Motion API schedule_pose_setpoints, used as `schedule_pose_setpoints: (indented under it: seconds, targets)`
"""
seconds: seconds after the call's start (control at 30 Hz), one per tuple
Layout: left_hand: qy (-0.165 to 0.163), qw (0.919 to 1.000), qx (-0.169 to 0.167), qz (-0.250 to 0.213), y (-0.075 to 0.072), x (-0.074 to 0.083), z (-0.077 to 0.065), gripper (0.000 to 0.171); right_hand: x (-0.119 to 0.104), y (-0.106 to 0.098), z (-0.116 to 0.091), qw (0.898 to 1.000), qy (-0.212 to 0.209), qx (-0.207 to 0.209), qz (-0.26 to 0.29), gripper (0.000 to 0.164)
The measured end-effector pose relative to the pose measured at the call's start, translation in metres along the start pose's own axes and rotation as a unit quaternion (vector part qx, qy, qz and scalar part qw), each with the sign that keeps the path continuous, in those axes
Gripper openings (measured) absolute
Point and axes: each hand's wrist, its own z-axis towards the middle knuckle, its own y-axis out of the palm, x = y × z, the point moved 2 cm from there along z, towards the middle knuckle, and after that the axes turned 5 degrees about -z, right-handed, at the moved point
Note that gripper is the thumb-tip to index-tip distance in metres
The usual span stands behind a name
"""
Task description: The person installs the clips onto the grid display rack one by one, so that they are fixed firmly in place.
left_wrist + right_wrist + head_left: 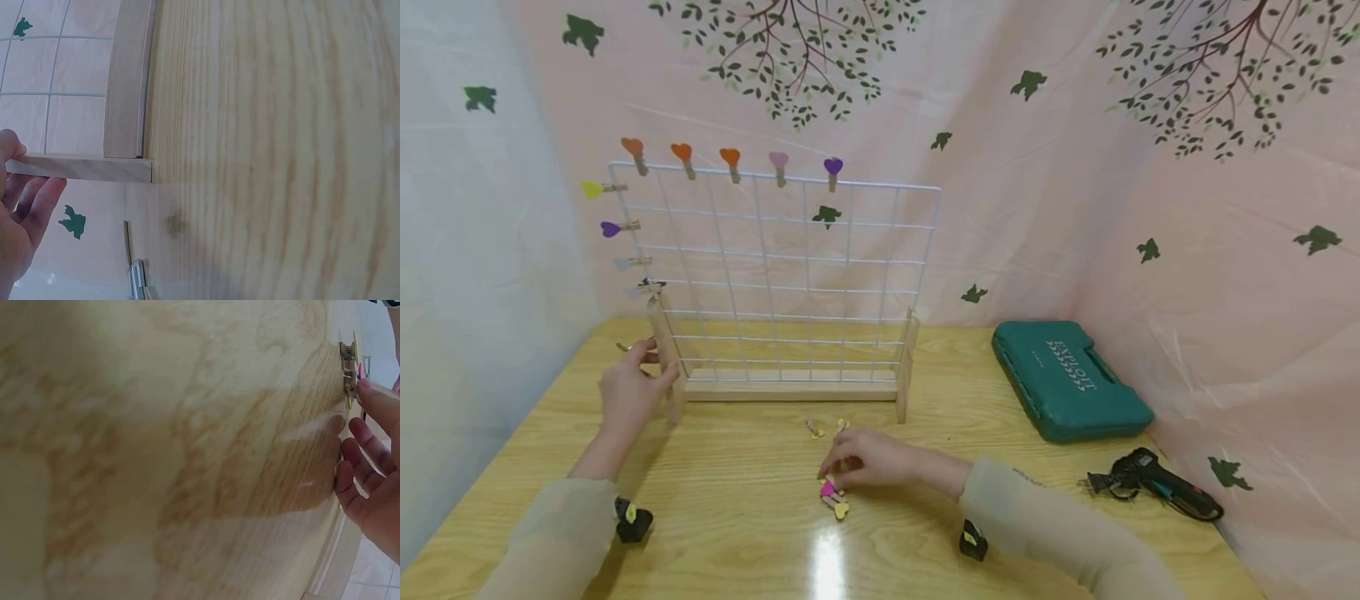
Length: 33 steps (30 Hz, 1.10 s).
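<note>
My left hand (628, 387) grips the left upright (81, 167) of a wooden stand, thumb on one face and fingers on the other. The stand carries a white wire grid (782, 267). Heart-topped clothespins are clipped along its top and left edges, among them an orange one (682, 153), a purple one (833, 168) and a yellow one (593, 190). My right hand (876, 460) is low over loose clothespins, with its thumb at a pink-heart clothespin (827, 489) and its fingers spread apart from the thumb. Just in front lies a yellow-heart clothespin (840, 509).
Behind my right hand lie more yellow-heart clothespins (815, 430). A green tool case (1067, 383) and a black gun-shaped tool (1172, 487) with a coiled cord lie at the right of the wooden table (722, 517). Printed fabric (1000, 208) hangs behind.
</note>
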Motion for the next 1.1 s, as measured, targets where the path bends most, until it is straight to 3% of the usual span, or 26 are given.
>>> schedule_pose_setpoints:
  seconds: [0.1, 0.27, 0.53, 0.7, 0.8, 1.0, 1.1]
  targets:
    - [-0.003, 1.0, 0.007, -0.001, 0.0, 0.001, 0.0, 0.037, 0.0, -0.001, 0.0, 1.0, -0.002, -0.001, 0.006, 0.023]
    - [0.002, 0.9999, 0.013, 0.001, 0.001, 0.001, 0.001, 0.037, 0.001, -0.004, -0.003, 0.995, 0.031, -0.012, 0.09, 0.015]
    - [0.005, 1.0, 0.001, 0.005, 0.0, 0.002, 0.0, 0.038, 0.001, -0.012, -0.01, 0.966, 0.115, 0.01, 0.231, 0.009]
    - [0.003, 1.0, -0.003, 0.005, 0.001, 0.001, 0.0, 0.038, -0.007, -0.032, -0.012, 0.945, 0.138, 0.037, 0.293, 0.013]
    - [0.001, 1.0, -0.004, 0.005, 0.001, -0.001, 0.0, 0.038, -0.013, -0.05, -0.013, 0.948, 0.14, 0.043, 0.284, 0.017]
    - [-0.01, 0.9999, -0.007, 0.01, 0.0, -0.001, -0.001, 0.038, -0.022, -0.093, -0.015, 0.97, 0.132, 0.061, 0.197, 0.013]
    - [-0.009, 0.9999, -0.008, 0.01, 0.0, 0.0, -0.001, 0.038, -0.024, -0.118, -0.015, 0.971, 0.129, 0.091, 0.182, 0.012]
